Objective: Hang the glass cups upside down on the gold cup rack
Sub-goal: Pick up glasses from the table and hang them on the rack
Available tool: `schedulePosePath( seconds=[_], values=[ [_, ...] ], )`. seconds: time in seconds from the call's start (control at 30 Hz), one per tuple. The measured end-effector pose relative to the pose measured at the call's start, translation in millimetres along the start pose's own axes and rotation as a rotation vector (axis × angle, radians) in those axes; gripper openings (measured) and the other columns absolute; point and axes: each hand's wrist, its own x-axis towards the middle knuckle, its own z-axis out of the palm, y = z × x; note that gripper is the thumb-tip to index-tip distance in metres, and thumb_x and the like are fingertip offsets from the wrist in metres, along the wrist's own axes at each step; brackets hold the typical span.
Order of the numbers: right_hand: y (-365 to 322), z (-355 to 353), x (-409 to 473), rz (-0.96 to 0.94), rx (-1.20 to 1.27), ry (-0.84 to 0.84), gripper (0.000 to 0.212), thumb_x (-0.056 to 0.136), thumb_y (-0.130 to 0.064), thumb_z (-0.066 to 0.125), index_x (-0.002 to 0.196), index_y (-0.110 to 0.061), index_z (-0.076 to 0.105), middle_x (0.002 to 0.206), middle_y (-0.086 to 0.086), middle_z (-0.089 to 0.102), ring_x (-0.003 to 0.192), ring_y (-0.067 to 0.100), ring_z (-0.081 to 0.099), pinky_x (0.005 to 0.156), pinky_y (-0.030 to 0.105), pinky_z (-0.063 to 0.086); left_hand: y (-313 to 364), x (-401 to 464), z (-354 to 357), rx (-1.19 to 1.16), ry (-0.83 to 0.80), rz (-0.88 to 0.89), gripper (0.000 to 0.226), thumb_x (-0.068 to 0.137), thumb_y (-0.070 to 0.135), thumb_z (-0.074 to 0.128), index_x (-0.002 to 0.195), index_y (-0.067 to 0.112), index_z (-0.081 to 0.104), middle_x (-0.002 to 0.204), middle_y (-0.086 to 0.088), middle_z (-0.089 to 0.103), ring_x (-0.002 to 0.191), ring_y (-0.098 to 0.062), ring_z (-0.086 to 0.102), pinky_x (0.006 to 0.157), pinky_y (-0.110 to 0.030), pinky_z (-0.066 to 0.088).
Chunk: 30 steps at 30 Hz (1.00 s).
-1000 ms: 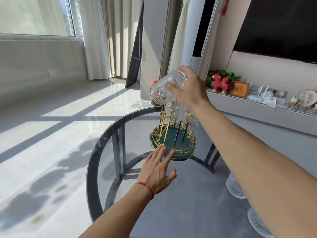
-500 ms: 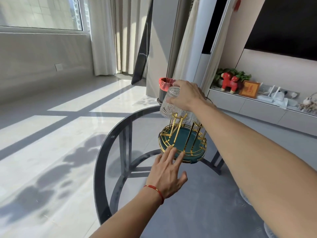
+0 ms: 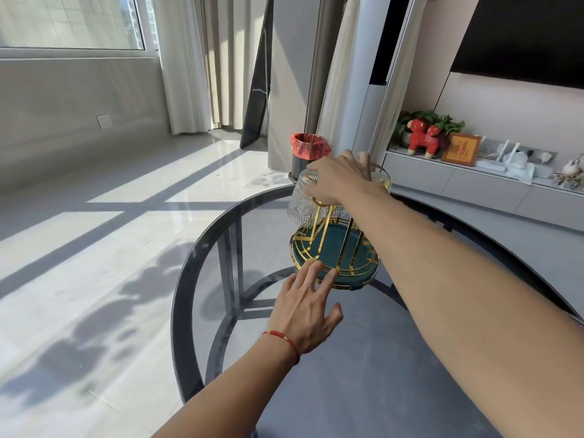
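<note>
Round smoked-glass worktop (image 3: 202,279). My right hand (image 3: 341,181) clamps a ribbed glass cup (image 3: 301,205), now lowered upside down onto the gold cup rack (image 3: 335,248). Left hand (image 3: 308,308), fingers spread, steadies the teal base.

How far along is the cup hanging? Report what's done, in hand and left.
Done: at least one more cup seems already hung behind the right hand; the count is hidden. In hand: that hand holds a glass cup, mouth down, on the gold rack, while the left hand's fingertips touch the rack's base. Left: letting go; no loose cups visible.
</note>
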Motion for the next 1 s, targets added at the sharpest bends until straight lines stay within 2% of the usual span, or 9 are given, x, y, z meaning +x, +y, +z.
schedulePosePath(
  seconds=[0.17, 0.23, 0.33, 0.4, 0.5, 0.63, 0.73, 0.9, 1.0],
  values=[
    [18.4, 19.6, -45.7, -0.135, 0.14, 0.218, 0.044, 0.103, -0.035, 0.045, 0.145, -0.03, 0.058, 0.159, 0.004, 0.047, 0.154, 0.028, 0.023, 0.127, 0.054, 0.003, 1.4, -1.4, -2.1, 0.008, 0.025, 0.004, 0.069, 0.095, 0.058, 0.025, 0.157, 0.026, 0.03, 0.16, -0.011, 0.033, 0.154, -0.029, 0.024, 0.121, -0.049, 0.036],
    [24.6, 27.6, -77.5, -0.176, 0.202, 0.231, 0.047, 0.103, -0.033, 0.047, 0.148, -0.023, 0.055, 0.165, 0.007, 0.037, 0.158, 0.028, 0.015, 0.128, 0.052, 0.007, 2.2, -2.7, -3.0, 0.015, 0.04, 0.016, 0.067, 0.097, 0.054, 0.032, 0.157, 0.025, 0.03, 0.159, -0.011, 0.033, 0.154, -0.03, 0.025, 0.12, -0.047, 0.036],
    [36.0, 35.8, -130.9, -0.174, 0.295, 0.199, 0.047, 0.101, -0.032, 0.052, 0.147, -0.021, 0.055, 0.163, 0.006, 0.04, 0.154, 0.026, 0.025, 0.124, 0.045, 0.018, 4.8, -2.9, -8.1, 0.03, 0.012, 0.03, 0.065, 0.1, 0.049, 0.041, 0.158, 0.024, 0.028, 0.161, -0.012, 0.03, 0.154, -0.03, 0.024, 0.12, -0.046, 0.035],
    [46.6, 38.8, -164.5, -0.149, 0.337, 0.186, 0.047, 0.1, -0.03, 0.055, 0.145, -0.021, 0.056, 0.162, 0.003, 0.041, 0.151, 0.023, 0.03, 0.121, 0.04, 0.024, 12.0, -3.6, -13.3, 0.004, -0.001, 0.01, 0.062, 0.1, 0.046, 0.045, 0.155, 0.022, 0.032, 0.158, -0.013, 0.032, 0.148, -0.032, 0.033, 0.117, -0.046, 0.039],
    [64.3, 41.6, -210.6, -0.082, 0.402, 0.197, 0.048, 0.098, -0.025, 0.058, 0.145, -0.017, 0.056, 0.156, 0.001, 0.048, 0.143, 0.021, 0.043, 0.118, 0.034, 0.031, 37.0, -5.4, -24.2, -0.032, 0.06, -0.043, 0.054, 0.099, 0.044, 0.053, 0.146, 0.018, 0.047, 0.147, -0.014, 0.043, 0.137, -0.033, 0.043, 0.109, -0.047, 0.044],
    [93.5, 48.7, -263.0, 0.013, 0.45, 0.251, 0.037, 0.094, -0.019, 0.062, 0.13, -0.016, 0.067, 0.143, 0.001, 0.06, 0.133, 0.02, 0.052, 0.113, 0.032, 0.038, 85.3, -15.7, -32.9, -0.228, 0.133, 0.137, 0.045, 0.093, 0.034, 0.067, 0.133, 0.015, 0.061, 0.132, -0.011, 0.056, 0.121, -0.029, 0.053, 0.101, -0.042, 0.048],
    [118.2, 51.3, -283.5, 0.103, 0.51, 0.357, 0.026, 0.09, -0.014, 0.065, 0.114, -0.015, 0.073, 0.122, -0.001, 0.07, 0.119, 0.021, 0.06, 0.104, 0.037, 0.046, 119.1, -24.6, -33.8, -0.404, 0.062, 0.197, 0.05, 0.09, 0.03, 0.069, 0.137, 0.023, 0.055, 0.133, -0.004, 0.055, 0.121, -0.018, 0.053, 0.098, -0.025, 0.042],
    [151.0, 46.8, -295.8, 0.245, 0.558, 0.456, 0.02, 0.092, -0.016, 0.062, 0.107, -0.018, 0.074, 0.107, -0.006, 0.075, 0.108, 0.018, 0.064, 0.091, 0.03, 0.047, 173.4, -33.4, -29.5, -0.701, -0.028, 0.06, 0.054, 0.086, 0.026, 0.077, 0.133, 0.019, 0.053, 0.128, -0.001, 0.055, 0.115, -0.015, 0.055, 0.099, -0.031, 0.05],
    [171.5, 42.7, -303.0, 0.341, 0.691, 0.531, 0.017, 0.089, -0.013, 0.062, 0.098, -0.019, 0.076, 0.097, -0.009, 0.076, 0.095, 0.014, 0.069, 0.088, 0.033, 0.053, 204.5, -46.8, -18.1, -0.774, -0.083, 0.107, 0.07, 0.079, 0.033, 0.083, 0.136, 0.021, 0.044, 0.123, 0.001, 0.051, 0.112, -0.011, 0.051, 0.095, -0.02, 0.047]
  ],
)
